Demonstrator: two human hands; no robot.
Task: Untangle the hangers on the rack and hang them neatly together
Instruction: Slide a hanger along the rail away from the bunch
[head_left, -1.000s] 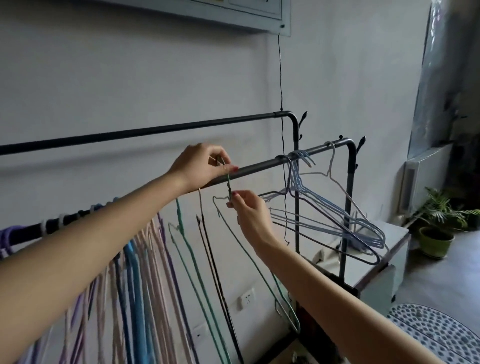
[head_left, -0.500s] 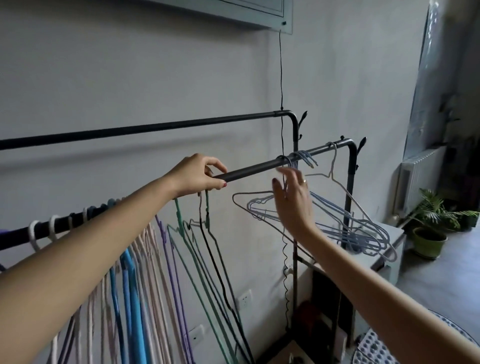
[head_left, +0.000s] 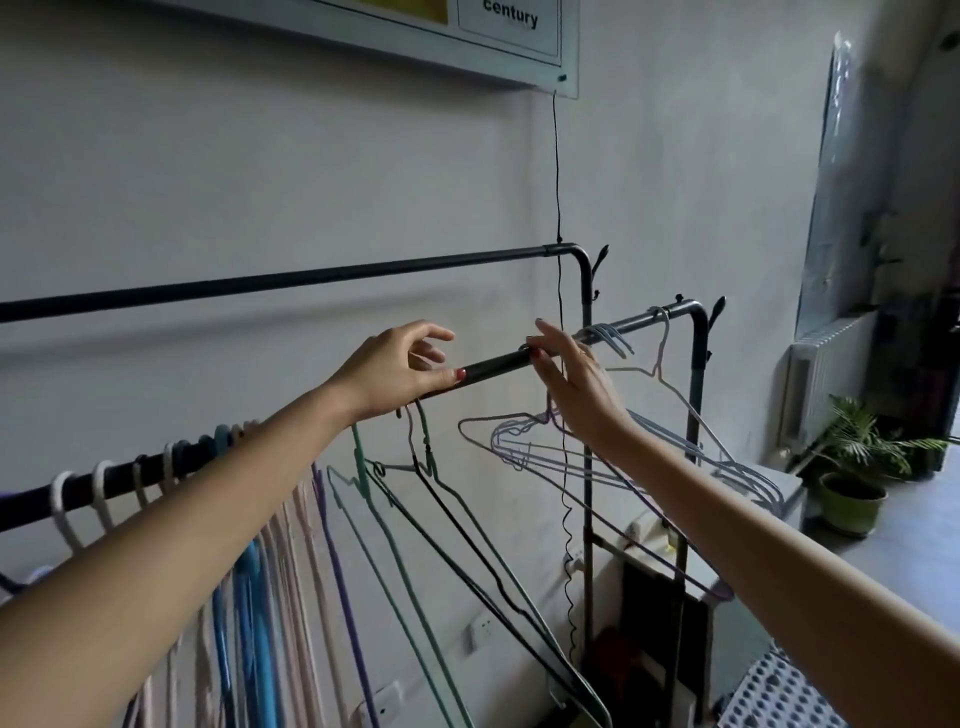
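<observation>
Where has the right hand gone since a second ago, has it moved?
Yes. The right hand has risen from below the front rail to the rail itself, nearer the pale blue hanger hooks.

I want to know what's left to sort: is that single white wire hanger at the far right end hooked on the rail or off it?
On: white wire hanger hooks over the lower black rail, apart from the others.

A black metal clothes rack (head_left: 493, 362) stands against the wall, its lower rail carrying everything. At the left end hang packed white, blue, beige and purple hangers (head_left: 249, 545); mid-rail hang thin green and black wire hangers (head_left: 415, 499); near the right corner, a tangled cluster of pale blue wire hangers (head_left: 613, 452).
</observation>
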